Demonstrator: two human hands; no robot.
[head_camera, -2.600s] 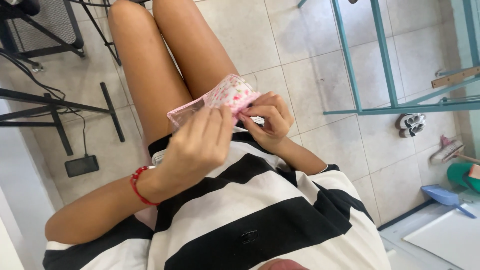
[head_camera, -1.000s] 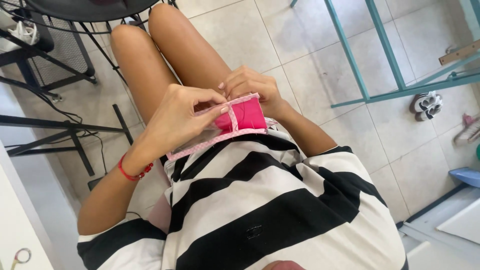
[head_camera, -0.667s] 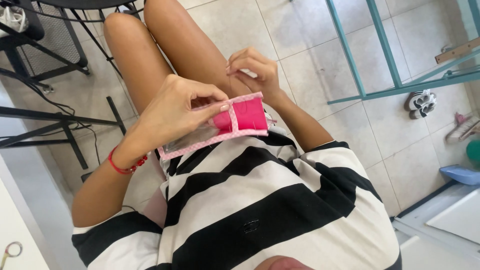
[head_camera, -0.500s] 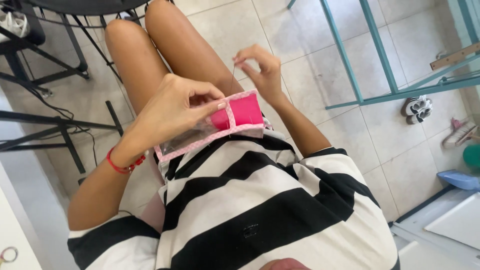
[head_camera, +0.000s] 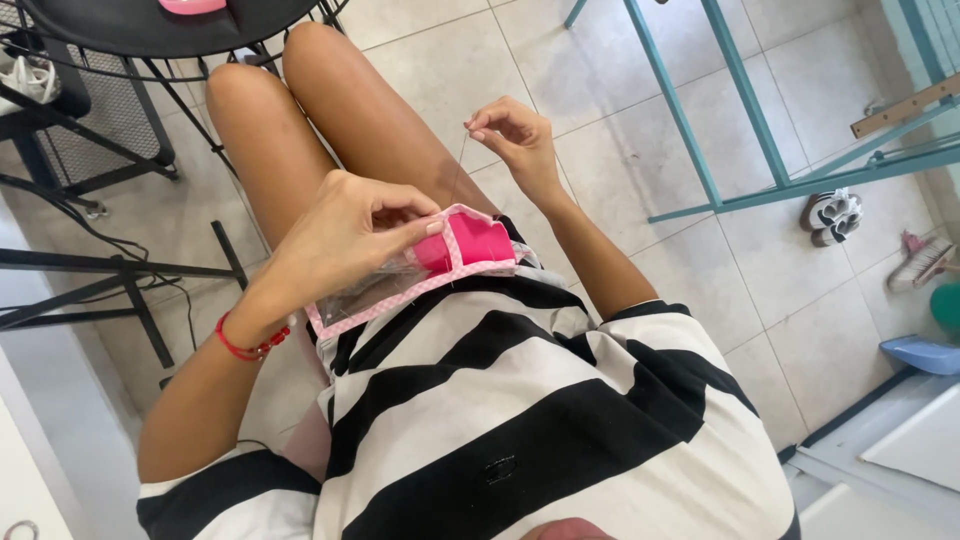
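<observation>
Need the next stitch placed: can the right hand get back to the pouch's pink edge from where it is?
Probably yes. The right hand is raised just above the pouch, pinching a thread, with open air between. The left hand holds the pouch's near part, leaving the pink edge exposed.

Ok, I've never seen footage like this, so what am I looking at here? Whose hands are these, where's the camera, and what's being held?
The one picture comes from a camera worn on the person's head, looking down at their own lap, so the striped shirt and bare legs are theirs. There is no machine, only two bare hands. The left hand, with a red bracelet at the wrist, pinches a small pink pouch with a checked pink edge and a clear panel. The right hand is raised away from it, pinching a thin thread that runs down to the pouch. Around them: a tiled floor, a black round table ahead, and a teal metal frame on the right.
</observation>
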